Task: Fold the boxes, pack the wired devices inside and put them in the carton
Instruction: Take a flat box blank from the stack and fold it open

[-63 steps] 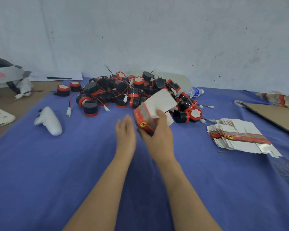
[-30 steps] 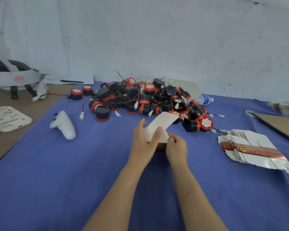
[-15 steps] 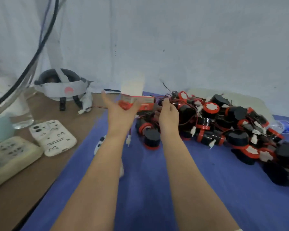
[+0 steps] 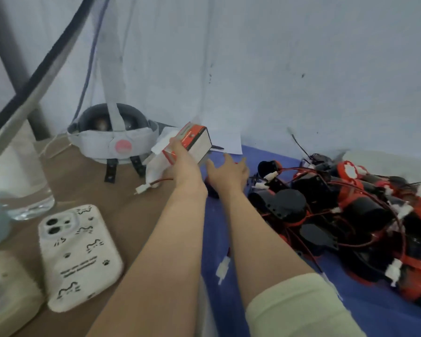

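1. Closest to us is a pale sleeve [image 4: 301,307] on the right arm. Both bare arms stretch out away from us.
2. On the left, a phone [image 4: 80,256] in a white case with little black drawings lies flat on the brown table [image 4: 131,215]. A glass of water [image 4: 20,188] stands a bit farther back, at the left edge.
3. A blue cloth [image 4: 215,229] covers the right part of the table. A small white plug [image 4: 223,267] lies on it between the two arms.
4. On the right we see the pile of wired devices [image 4: 350,215] on the cloth. They are black and red, and their red wires are all tangled.
5. The right hand [image 4: 227,175] is palm down, just beside the left end of the pile. Its fingers are straight and spread, and it holds nothing.
6. The left hand [image 4: 185,166] grips the box [image 4: 195,142], with its fingers curled round it. The red and white box is up in the air and tilted, near where the table meets the cloth. A white flap sticks out on its left.
7. Behind the box, a grey headset [image 4: 114,139] sits on the table. A white paper [image 4: 225,139] lies by the wall [image 4: 301,69].
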`<state>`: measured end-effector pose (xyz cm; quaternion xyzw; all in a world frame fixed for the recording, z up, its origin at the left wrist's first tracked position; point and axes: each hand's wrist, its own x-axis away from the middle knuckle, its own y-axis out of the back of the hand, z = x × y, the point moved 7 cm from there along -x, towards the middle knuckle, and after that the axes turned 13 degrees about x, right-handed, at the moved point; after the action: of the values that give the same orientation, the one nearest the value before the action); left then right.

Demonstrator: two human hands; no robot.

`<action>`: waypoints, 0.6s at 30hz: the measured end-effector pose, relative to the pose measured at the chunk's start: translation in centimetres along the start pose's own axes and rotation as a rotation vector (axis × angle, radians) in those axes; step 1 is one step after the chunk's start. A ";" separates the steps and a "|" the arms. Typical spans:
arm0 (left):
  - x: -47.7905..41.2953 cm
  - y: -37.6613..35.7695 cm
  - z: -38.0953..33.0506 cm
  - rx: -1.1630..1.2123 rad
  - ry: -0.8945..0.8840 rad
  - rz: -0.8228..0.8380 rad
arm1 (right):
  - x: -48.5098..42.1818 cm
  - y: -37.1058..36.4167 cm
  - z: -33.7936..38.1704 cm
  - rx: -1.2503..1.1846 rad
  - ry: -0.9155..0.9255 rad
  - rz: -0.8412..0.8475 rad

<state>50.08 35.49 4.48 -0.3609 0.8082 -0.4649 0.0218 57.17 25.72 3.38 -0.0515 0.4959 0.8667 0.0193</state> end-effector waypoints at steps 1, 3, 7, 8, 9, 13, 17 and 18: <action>-0.4 -0.2 0.7 -0.017 0.032 0.008 | -0.9 -0.4 0.0 0.032 -0.006 0.026; -0.3 -0.2 2.0 -0.064 0.108 -0.015 | -1.9 -1.4 -0.2 0.114 0.003 0.100; 0.4 0.1 2.7 -0.077 0.162 -0.074 | -1.4 -1.4 -0.7 0.340 0.058 0.150; 0.7 0.0 2.5 -0.073 0.165 -0.066 | -1.1 -0.9 -0.7 0.386 0.063 0.144; 1.3 -0.1 2.3 -0.078 0.174 -0.051 | -0.7 -0.3 -0.7 0.412 0.057 0.145; 4.2 -0.1 1.6 -0.170 0.213 0.009 | 1.2 1.1 -0.8 0.439 0.086 0.145; 6.4 0.7 1.0 -0.226 0.204 -0.006 | 5.5 2.8 -1.2 0.462 0.196 0.062; 7.0 0.8 1.2 -0.226 0.213 0.008 | 6.8 3.1 -1.5 0.479 0.216 0.055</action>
<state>44.92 30.66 5.29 -0.3064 0.8546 -0.4066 -0.1027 50.27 22.73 4.50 -0.1244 0.6874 0.7141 -0.0456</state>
